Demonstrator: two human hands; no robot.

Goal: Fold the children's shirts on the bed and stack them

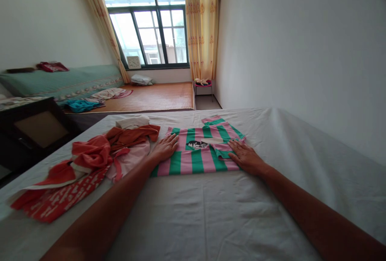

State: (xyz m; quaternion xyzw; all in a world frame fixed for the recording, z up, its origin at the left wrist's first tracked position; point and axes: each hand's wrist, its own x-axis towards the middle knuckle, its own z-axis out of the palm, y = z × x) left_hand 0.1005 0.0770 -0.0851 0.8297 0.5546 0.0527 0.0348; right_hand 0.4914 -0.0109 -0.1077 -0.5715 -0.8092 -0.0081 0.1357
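A pink and green striped T-shirt (196,162) with a black and white print lies spread on the white sheet (181,212). One sleeve sticks out at its far right, and another part is folded over near the right side. My left hand (165,147) rests flat on the shirt's left edge, fingers stretched. On the right edge lies my right hand (245,157), palm down with its fingers extended, touching the folded sleeve. Neither hand grips the cloth.
Left of the shirt is a heap of red, orange and pink clothes (93,152). A dark cabinet (39,132) stands at the left. Beyond are a bed with a brown mat (163,94), a small pink stool (204,85) and a window. A white wall (301,52) runs along the right.
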